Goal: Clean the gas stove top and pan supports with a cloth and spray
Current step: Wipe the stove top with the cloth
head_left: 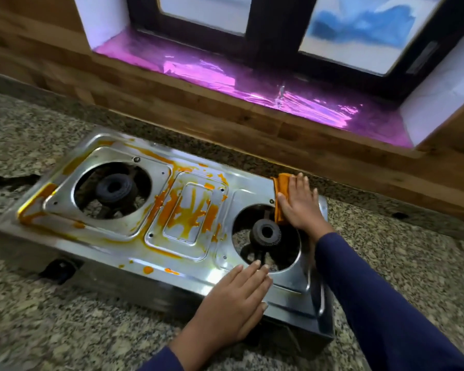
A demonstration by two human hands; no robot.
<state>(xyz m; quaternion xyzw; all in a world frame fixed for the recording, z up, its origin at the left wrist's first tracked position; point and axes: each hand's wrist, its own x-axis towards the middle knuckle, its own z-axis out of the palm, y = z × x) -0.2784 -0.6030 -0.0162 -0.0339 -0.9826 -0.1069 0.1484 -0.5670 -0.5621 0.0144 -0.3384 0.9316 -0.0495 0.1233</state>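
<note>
The two-burner stainless-steel gas stove top (193, 274) lies flat, streaked orange-yellow across its middle and left side; the folded orange cloth (280, 188) lies on its far right corner, beside the right burner opening.

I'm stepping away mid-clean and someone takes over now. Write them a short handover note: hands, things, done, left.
Right hand presses the orange cloth flat on the far right corner of the stove top.
Left hand lies flat on its front edge.
Done: the area around the right burner looks wiped.
Still to do: orange spill across the middle panel and around the left burner.
Pan supports and spray are not in view.
</note>
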